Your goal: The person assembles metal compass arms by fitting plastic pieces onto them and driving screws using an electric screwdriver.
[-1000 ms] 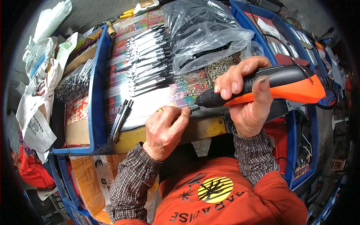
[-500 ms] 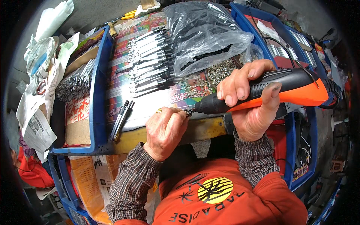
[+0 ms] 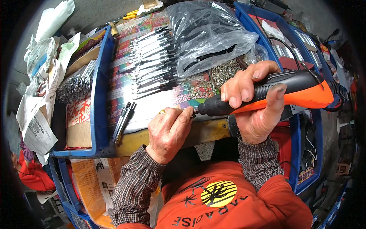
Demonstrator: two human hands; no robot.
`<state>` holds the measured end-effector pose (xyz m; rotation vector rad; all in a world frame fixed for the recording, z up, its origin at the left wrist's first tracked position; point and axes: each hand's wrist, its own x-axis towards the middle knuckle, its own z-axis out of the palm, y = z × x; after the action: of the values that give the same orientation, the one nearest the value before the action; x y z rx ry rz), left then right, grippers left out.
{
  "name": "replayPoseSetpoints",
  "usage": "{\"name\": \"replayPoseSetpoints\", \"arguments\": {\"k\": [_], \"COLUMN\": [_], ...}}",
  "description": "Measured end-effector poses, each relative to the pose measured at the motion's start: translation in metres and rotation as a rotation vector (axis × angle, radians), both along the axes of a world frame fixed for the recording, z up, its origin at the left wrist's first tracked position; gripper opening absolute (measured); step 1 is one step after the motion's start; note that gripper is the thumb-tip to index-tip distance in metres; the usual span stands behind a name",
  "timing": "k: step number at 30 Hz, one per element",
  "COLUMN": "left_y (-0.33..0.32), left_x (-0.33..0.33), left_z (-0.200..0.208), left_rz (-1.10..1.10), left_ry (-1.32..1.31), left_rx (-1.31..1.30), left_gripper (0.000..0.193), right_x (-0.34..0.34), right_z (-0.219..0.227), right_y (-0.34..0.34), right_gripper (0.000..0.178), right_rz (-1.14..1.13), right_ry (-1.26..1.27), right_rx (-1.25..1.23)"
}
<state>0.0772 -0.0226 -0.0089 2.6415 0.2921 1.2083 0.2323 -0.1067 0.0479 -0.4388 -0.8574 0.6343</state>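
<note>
An orange-and-black electric screwdriver (image 3: 305, 100) lies in the grip of my right hand (image 3: 254, 124), its nose aimed left. The fingers of my left hand (image 3: 169, 129) are closed in a pinch around a small dark part (image 3: 194, 113) right at the driver's tip. Most of that part is hidden by the fingers, so its kind does not show. Left of this hand, a few slim black pieces (image 3: 124, 119) lie near the bench edge. Beyond it, slim black-and-silver pieces (image 3: 152, 63) are laid out in a long row.
Small metal screws (image 3: 225, 72) are heaped and scattered near the driver's nose. Behind them sits a clear plastic bag (image 3: 213, 34) with dark contents. A blue bin (image 3: 100, 95) of thin metal parts stands at left; another blue tray (image 3: 263, 36) is at right, crossed by a cable.
My left fingertips have shifted slightly up and over the small part, covering more of it. The right hand and screwdriver have stayed in place.
</note>
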Motion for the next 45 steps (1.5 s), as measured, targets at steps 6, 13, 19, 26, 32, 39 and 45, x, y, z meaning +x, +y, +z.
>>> {"name": "replayPoseSetpoints", "arguments": {"k": [6, 13, 19, 26, 32, 39, 45], "left_y": [-0.001, 0.0, -0.001, -0.01, -0.043, -0.066, -0.083], "left_x": [-0.001, -0.001, 0.0, -0.005, -0.038, -0.061, -0.066], "left_z": [-0.001, 0.002, -0.002, 0.004, 0.016, 0.016, -0.003], "left_rz": [0.018, 0.007, -0.011, 0.053, 0.103, -0.042, -0.02], "left_ry": [0.023, 0.029, -0.013, -0.022, -0.014, -0.236, -0.413], "left_rx": [0.04, 0.056, 0.027, -0.184, -1.142, -1.698, -1.727], "left_gripper": [0.028, 0.024, 0.025, 0.021, 0.015, 0.02, 0.017], "right_x": [0.002, 0.006, 0.005, 0.001, -0.01, -0.031, -0.045], "right_z": [0.001, -0.001, 0.0, 0.002, 0.001, 0.005, 0.006], "right_y": [-0.004, -0.005, -0.006, -0.011, -0.015, -0.017, -0.019], "right_gripper": [0.04, 0.039, 0.038, 0.039, 0.041, 0.045, 0.044], "right_rz": [-0.087, -0.11, -0.113, -0.144, -0.003, 0.057, 0.079], "right_ry": [-0.08, -0.081, -0.057, -0.086, -0.146, -0.211, -0.278], "right_rx": [-0.069, -0.064, -0.07, -0.076, -0.07, -0.142, -0.186]}}
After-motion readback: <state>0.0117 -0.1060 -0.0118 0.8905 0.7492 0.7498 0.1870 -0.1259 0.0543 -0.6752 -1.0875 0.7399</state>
